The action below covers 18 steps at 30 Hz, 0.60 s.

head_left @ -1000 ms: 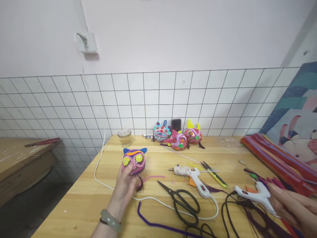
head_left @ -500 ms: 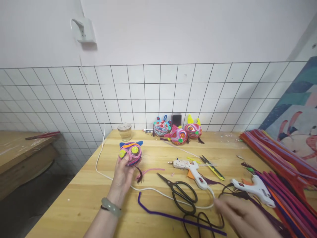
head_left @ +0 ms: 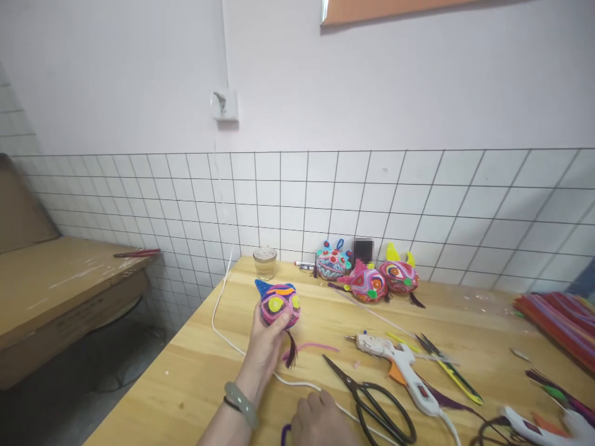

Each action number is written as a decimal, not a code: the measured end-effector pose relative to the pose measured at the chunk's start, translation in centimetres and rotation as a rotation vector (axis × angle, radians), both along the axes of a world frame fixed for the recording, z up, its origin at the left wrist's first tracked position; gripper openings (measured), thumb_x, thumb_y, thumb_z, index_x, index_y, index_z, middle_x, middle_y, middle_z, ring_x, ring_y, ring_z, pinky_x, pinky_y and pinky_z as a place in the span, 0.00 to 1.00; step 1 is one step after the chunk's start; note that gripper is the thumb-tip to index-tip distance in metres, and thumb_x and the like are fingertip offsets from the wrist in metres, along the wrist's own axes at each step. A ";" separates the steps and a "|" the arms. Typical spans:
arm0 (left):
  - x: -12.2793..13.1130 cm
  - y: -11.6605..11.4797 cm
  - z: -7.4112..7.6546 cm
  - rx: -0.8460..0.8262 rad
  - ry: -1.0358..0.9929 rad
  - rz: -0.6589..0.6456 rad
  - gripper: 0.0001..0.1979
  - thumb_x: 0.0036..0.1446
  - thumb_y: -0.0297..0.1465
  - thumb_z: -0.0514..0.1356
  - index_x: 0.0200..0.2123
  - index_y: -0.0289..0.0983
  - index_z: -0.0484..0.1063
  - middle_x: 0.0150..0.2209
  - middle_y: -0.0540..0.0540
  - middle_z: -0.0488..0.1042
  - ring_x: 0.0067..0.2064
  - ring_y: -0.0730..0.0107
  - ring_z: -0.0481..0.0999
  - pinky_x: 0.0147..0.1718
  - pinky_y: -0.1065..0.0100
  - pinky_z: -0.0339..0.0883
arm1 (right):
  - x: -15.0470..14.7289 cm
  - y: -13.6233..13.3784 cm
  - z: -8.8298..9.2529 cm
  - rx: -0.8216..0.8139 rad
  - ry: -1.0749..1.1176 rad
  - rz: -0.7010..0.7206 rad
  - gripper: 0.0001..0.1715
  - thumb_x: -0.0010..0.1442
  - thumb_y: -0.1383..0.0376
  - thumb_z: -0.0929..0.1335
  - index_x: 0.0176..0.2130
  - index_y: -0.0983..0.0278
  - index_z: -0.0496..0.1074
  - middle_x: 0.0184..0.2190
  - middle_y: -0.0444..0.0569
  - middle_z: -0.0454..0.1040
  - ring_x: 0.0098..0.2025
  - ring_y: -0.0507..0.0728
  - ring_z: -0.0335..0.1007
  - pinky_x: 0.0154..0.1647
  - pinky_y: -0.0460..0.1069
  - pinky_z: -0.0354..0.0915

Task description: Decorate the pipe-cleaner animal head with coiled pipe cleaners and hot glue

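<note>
My left hand grips a round pink, purple and blue yarn-covered animal head with yellow eyes, a blue ear and a dark tassel. The thumb presses its front just below the eyes. Low in the view, my right hand has its fingers curled at a purple pipe cleaner; most of the strip is hidden by the hand or outside the frame. Black-handled scissors lie just right of this hand. A pink pipe cleaner rests on the table beside the tassel.
A white glue gun and a yellow cutter lie to the right, with a second glue gun nearer. Several finished yarn heads and a glass cup stand along the wall. A white cord crosses the wooden table.
My right hand has come left from beyond the scissors to the purple pipe cleaner, which has shifted toward me. The yarn head has turned slightly in my left hand. The view has swung left.
</note>
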<state>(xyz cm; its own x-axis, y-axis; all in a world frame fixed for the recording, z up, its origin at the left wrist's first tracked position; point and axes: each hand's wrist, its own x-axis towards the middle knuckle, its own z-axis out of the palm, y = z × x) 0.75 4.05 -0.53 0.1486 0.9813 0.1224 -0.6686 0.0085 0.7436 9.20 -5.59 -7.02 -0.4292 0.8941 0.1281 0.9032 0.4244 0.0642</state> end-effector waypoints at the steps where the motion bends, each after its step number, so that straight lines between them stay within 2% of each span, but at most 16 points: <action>1: 0.1 0.0 -0.1 0.010 0.009 0.010 0.28 0.40 0.29 0.70 0.47 0.40 0.66 0.44 0.45 0.78 0.46 0.63 0.76 0.49 0.60 0.66 | 0.4 0.0 0.4 -0.008 0.012 0.009 0.08 0.48 0.77 0.66 0.25 0.66 0.72 0.24 0.56 0.78 0.26 0.62 0.74 0.24 0.50 0.62; 3: 0.2 -0.1 -0.2 0.029 0.040 0.027 0.30 0.40 0.29 0.71 0.48 0.40 0.65 0.45 0.44 0.77 0.47 0.61 0.75 0.50 0.59 0.66 | 1.6 -0.1 1.9 -0.030 0.054 0.019 0.10 0.46 0.77 0.66 0.26 0.64 0.72 0.25 0.50 0.79 0.26 0.57 0.75 0.23 0.46 0.61; 6: 0.3 -0.5 0.0 0.053 0.118 0.043 0.32 0.38 0.28 0.72 0.48 0.38 0.65 0.44 0.42 0.77 0.47 0.59 0.76 0.50 0.58 0.65 | 3.6 -1.0 6.0 -0.109 0.180 0.021 0.16 0.46 0.78 0.64 0.31 0.61 0.73 0.25 0.40 0.79 0.23 0.50 0.74 0.22 0.40 0.60; 8: 0.4 -0.9 0.2 0.064 0.168 0.045 0.34 0.35 0.26 0.73 0.48 0.38 0.65 0.44 0.42 0.77 0.47 0.58 0.76 0.50 0.59 0.65 | 4.8 -1.7 8.9 -0.263 0.424 -0.053 0.16 0.50 0.76 0.63 0.34 0.60 0.74 0.29 0.42 0.79 0.28 0.50 0.74 0.27 0.40 0.63; 9: 0.4 -1.1 0.4 0.076 0.203 0.044 0.36 0.34 0.25 0.73 0.48 0.38 0.64 0.45 0.42 0.76 0.47 0.58 0.75 0.50 0.59 0.65 | 5.3 -2.1 10.2 -0.277 0.487 -0.086 0.15 0.52 0.75 0.63 0.35 0.61 0.73 0.30 0.44 0.79 0.30 0.52 0.74 0.29 0.41 0.64; 11: 0.7 -1.6 0.6 0.107 0.291 0.032 0.36 0.35 0.26 0.73 0.49 0.39 0.62 0.47 0.42 0.75 0.49 0.57 0.74 0.51 0.59 0.65 | 6.4 -2.6 12.1 -0.283 0.573 -0.062 0.11 0.58 0.71 0.61 0.34 0.60 0.72 0.32 0.46 0.78 0.33 0.53 0.73 0.34 0.43 0.65; 14: 1.1 -2.4 0.8 0.146 0.388 -0.040 0.35 0.39 0.28 0.71 0.50 0.40 0.59 0.50 0.41 0.72 0.50 0.56 0.73 0.50 0.58 0.65 | 8.2 -2.9 13.4 -0.213 0.665 -0.060 0.12 0.63 0.65 0.60 0.33 0.59 0.70 0.32 0.45 0.76 0.34 0.54 0.71 0.35 0.45 0.64; 18: 1.3 -3.2 0.9 0.190 0.409 -0.262 0.33 0.41 0.30 0.71 0.49 0.40 0.59 0.46 0.42 0.73 0.47 0.58 0.75 0.48 0.58 0.66 | 10.3 -2.9 13.8 -0.159 0.750 -0.176 0.15 0.62 0.58 0.62 0.27 0.59 0.68 0.24 0.43 0.70 0.27 0.54 0.65 0.28 0.46 0.60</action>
